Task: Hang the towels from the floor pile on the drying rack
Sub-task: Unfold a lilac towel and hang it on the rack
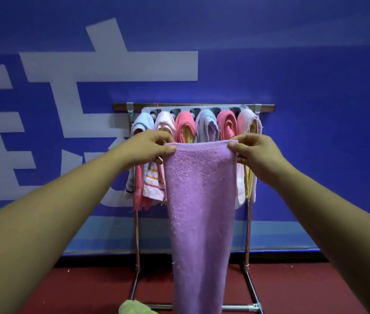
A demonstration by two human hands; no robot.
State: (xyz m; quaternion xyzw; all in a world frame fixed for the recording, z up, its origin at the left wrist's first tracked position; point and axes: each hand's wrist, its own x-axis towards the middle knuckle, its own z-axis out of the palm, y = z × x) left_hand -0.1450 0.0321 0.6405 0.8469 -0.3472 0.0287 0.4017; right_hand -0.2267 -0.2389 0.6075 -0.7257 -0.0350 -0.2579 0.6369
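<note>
Left hand (154, 147) and right hand (253, 152) pinch the top corners of a long purple terry towel (202, 200), held before a towel-laden silver metal drying rack (193, 107). A green towel (135, 308) lies on the red floor (292, 291).

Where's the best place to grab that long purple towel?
By the two top corners of the long purple terry towel, along its hemmed edge, one hand from each side. The left hand and right hand pinch it just so, and it hangs flat and straight, probably ready to drape over the metal drying rack.
</note>
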